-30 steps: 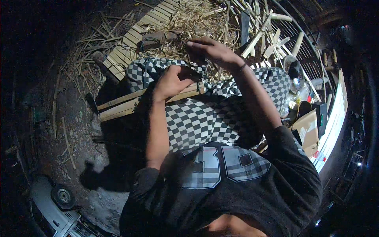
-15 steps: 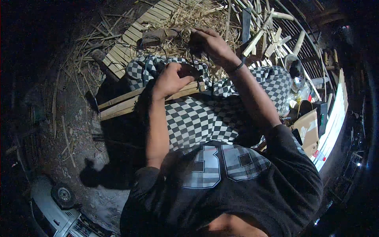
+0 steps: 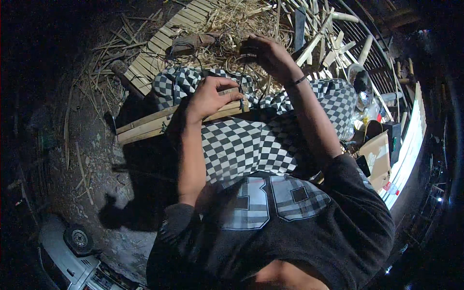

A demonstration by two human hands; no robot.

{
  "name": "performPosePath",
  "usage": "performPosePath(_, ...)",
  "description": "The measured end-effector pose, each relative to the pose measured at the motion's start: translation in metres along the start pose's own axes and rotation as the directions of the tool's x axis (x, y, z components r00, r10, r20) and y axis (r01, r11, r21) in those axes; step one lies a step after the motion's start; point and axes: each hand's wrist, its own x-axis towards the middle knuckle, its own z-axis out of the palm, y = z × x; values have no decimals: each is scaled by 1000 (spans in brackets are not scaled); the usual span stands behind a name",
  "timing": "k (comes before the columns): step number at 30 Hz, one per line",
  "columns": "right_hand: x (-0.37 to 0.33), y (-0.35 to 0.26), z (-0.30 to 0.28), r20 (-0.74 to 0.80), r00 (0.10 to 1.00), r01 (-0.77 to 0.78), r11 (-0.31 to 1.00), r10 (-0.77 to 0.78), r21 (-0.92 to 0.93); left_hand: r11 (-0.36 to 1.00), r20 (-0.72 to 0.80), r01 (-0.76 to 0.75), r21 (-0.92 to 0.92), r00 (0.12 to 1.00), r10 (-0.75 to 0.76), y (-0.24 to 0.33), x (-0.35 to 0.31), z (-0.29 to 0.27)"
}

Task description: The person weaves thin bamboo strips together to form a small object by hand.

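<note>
Several long bamboo slats [image 3: 145, 129] lie bundled across my lap, their right ends near my knees. My left hand [image 3: 209, 99] is closed around the slats close to those ends, thumb below and fingers above. A thin dark cord [image 3: 242, 102] stands up at the slat ends beside my left thumb. Above and to the right, my right hand [image 3: 271, 57] is raised with its fingers curled in. The cord seems to run up to those fingers, though shadow hides the exact grip.
Beyond my knees a slatted bamboo platform [image 3: 153, 53] carries shavings [image 3: 241, 24] and a wooden block [image 3: 193, 42]. Bamboo offcuts [image 3: 319, 41] pile up at the far right. Beside my right arm are a cardboard piece [image 3: 376, 153] and a clear bottle [image 3: 391, 188]. A vehicle [image 3: 67, 249] stands lower left.
My right hand has moved a little to the right, away from the slat ends, and its fingers have turned. The left hand stays nearly in place on the slats.
</note>
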Motion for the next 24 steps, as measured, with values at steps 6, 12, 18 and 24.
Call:
performPosePath(6,-1,0,-1,293,955,-96,979,40,180,998,38,46,-38,998,-44,8,-1,-2)
performPosePath(12,-2,-1,16,349,935,-139,969,61,204,993,138,112,27,984,-115,15,1,-6)
performPosePath(18,-9,-5,48,281,959,-81,987,39,140,971,-73,205,126,978,-197,-12,-8,0)
performPosePath(24,14,9,39,43,998,47,990,-42,-135,963,57,255,88,964,-261,-10,1,2)
